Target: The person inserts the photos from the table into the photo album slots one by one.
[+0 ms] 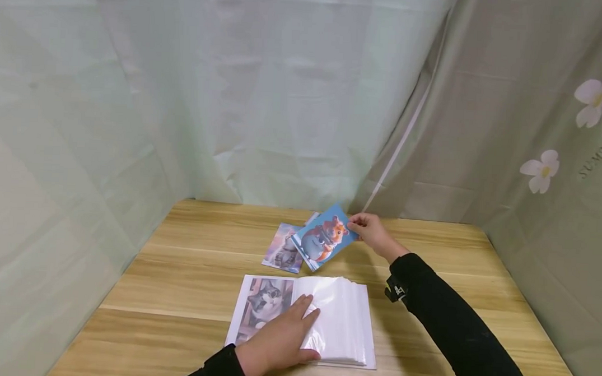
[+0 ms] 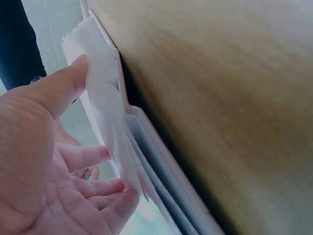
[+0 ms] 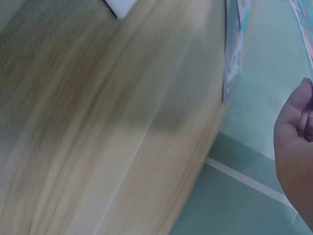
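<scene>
A photo album (image 1: 370, 331) lies open on the wooden table, a grey-and-white cat picture (image 1: 267, 301) in its left page and blank clear sleeves (image 1: 328, 312) on the right. My left hand (image 1: 284, 339) rests across the album's middle, fingers spread and touching the sleeves; in the left wrist view its fingertips (image 2: 129, 193) meet the page edges. Beyond the album, my right hand (image 1: 372, 231) pinches the right corner of a blue picture card (image 1: 324, 236) with an orange-haired cartoon animal, tilted above other cards. A pinkish card with a grey cat (image 1: 283, 252) lies partly beneath it.
The wooden table (image 1: 176, 278) stretches to both sides of the album. Pale curtains (image 1: 285, 97) hang behind and along the sides, with white flowers (image 1: 541, 171) printed on the right one. In the right wrist view, cards (image 3: 234, 54) lie near the table's far edge.
</scene>
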### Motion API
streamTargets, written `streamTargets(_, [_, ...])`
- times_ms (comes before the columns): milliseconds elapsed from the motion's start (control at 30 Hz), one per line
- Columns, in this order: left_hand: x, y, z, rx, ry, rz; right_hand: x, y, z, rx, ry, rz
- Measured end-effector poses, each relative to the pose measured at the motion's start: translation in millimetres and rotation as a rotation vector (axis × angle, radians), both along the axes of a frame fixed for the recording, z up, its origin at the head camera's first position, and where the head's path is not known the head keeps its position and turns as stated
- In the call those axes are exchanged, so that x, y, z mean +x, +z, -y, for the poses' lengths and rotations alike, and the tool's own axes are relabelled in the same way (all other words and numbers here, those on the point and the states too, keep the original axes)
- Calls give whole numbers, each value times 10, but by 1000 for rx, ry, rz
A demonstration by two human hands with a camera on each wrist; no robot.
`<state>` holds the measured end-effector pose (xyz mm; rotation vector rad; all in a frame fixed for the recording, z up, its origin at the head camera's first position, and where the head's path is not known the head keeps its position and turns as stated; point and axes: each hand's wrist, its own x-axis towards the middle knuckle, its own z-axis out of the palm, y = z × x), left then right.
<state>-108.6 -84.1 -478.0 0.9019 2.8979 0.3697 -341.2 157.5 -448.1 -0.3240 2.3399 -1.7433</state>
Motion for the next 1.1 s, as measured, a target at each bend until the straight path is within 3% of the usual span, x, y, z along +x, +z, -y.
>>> streamTargets(733, [11, 4, -13, -7, 38, 39, 16, -88, -58, 21, 2, 30])
streamTargets(1100, [15, 30, -18, 13, 42, 58, 7, -95, -111, 119, 85, 35])
